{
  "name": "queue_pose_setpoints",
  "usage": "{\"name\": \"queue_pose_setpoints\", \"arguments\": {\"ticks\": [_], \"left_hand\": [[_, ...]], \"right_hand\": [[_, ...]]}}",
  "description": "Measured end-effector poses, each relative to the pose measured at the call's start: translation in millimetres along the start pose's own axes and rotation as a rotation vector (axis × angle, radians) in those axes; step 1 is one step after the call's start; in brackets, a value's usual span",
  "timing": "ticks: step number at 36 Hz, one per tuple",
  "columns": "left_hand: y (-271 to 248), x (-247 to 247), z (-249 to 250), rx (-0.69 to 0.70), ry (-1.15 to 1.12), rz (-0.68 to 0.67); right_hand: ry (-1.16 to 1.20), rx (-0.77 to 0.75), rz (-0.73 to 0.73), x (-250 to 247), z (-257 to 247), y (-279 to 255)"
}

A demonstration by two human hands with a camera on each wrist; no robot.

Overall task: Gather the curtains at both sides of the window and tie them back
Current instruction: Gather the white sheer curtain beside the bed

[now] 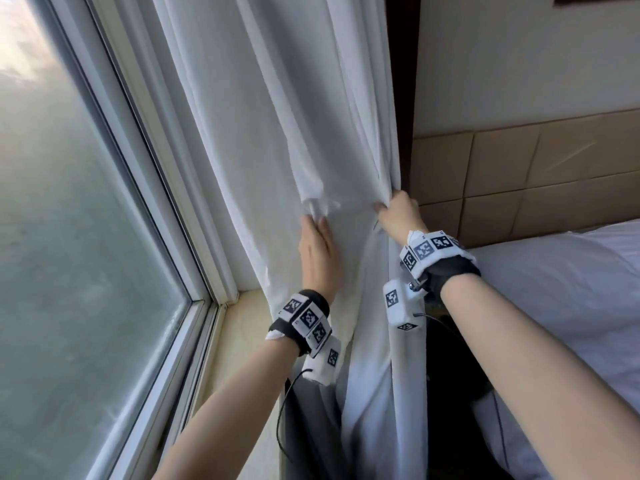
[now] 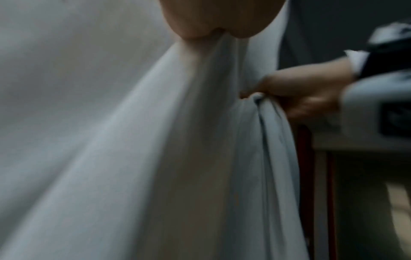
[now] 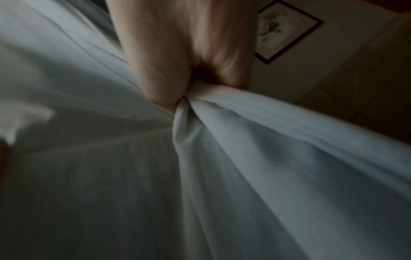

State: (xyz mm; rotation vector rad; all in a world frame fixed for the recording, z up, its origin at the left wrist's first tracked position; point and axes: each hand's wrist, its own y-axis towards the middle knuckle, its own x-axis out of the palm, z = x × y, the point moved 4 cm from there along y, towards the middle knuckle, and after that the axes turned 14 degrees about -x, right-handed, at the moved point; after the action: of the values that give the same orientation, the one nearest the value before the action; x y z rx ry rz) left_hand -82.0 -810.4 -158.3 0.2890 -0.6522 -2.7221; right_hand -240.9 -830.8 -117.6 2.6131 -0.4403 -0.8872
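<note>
The right hand is clamping the white curtain at its edge beside the bed, the left hand is pinching a fold nearer the window — best now to be sweeping pleats together evenly, bundle tight.

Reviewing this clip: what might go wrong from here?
1. Right hand grips the curtain only at its edge; the wide span toward the left hand is ungathered and may slip loose.
2. Nothing to tie with is in view and both hands are on fabric, so freeing one may let folds spread.
</note>
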Motion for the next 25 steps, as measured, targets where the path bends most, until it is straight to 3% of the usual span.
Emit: {"name": "queue_pose_setpoints", "arguments": {"ticks": [4, 9, 12, 19, 22, 25], "left_hand": [[-23.2, 12.5, 24.0, 0.168, 0.116, -0.210], [-27.8, 39.4, 32.2, 0.168, 0.336, -0.305], [-37.7, 59.9, 30.4, 0.093, 0.340, -0.360], [-49.6, 97.4, 26.0, 0.006, 0.192, -0.539], [-50.7, 104.1, 19.0, -0.002, 0.167, -0.735], [-43.3, 96.0, 10.0, -0.130, 0.094, -0.914]], "right_hand": [[-0.023, -0.007, 0.034, -12.4, 5.5, -3.8], [-0.036, -0.037, -0.024, -25.5, 9.1, -12.4], [-0.017, -0.059, -0.108, -23.2, 7.0, -17.8], [0.522, 0.074, -0.112, -23.3, 7.1, -28.9], [0.342, 0.049, -0.122, -24.4, 7.9, -28.3], [0.117, 0.029, -0.079, -32.5, 15.8, -21.1]]}}
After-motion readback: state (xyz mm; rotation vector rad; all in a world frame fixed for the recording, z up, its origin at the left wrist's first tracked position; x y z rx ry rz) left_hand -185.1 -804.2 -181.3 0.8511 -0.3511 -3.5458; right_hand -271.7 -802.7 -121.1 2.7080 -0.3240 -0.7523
